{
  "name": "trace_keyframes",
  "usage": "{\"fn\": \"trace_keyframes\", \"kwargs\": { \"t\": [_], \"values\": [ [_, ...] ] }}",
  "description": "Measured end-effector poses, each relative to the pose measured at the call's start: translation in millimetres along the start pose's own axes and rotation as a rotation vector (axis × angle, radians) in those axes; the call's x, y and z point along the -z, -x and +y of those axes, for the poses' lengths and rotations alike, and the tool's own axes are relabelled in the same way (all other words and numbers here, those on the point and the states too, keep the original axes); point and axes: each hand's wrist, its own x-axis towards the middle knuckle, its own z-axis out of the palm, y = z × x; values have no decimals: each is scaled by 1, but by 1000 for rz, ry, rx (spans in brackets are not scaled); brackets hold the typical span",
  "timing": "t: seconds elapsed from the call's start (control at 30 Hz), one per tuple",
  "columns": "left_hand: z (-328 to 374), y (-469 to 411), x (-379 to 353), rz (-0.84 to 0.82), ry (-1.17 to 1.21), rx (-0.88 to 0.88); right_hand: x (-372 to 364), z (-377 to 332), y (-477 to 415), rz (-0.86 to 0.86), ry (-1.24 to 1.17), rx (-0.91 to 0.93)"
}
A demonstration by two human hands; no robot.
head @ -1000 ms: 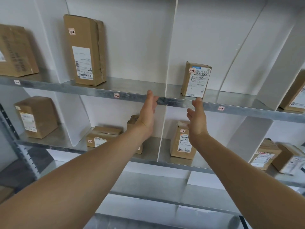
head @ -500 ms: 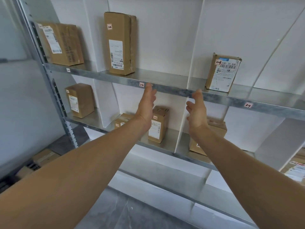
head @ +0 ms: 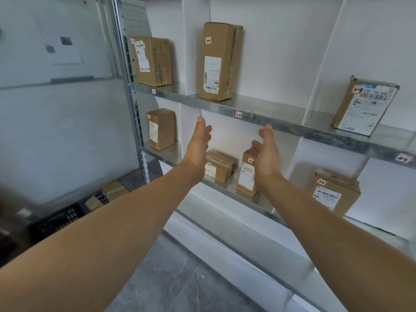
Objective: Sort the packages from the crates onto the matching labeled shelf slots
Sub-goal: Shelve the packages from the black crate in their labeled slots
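Head view: my left hand [head: 198, 145] and right hand [head: 266, 154] are both released, fingers straight, holding nothing, raised before the middle shelf [head: 225, 188] under the 2-2 label [head: 238, 114]. Several brown cardboard packages [head: 219, 61] already sit in slots, each with a white shipping label and a small handwritten tag. I judge sorting unfinished: more boxes [head: 114, 190] lie in the black crate [head: 60, 218] on the floor, left.
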Motion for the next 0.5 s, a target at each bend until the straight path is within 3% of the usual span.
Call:
{"fn": "trace_keyframes", "kwargs": {
  "t": [0.5],
  "values": [
    [23,-8,117,155,-13,-46,-124,29,-13,-123,52,0]
  ]
}}
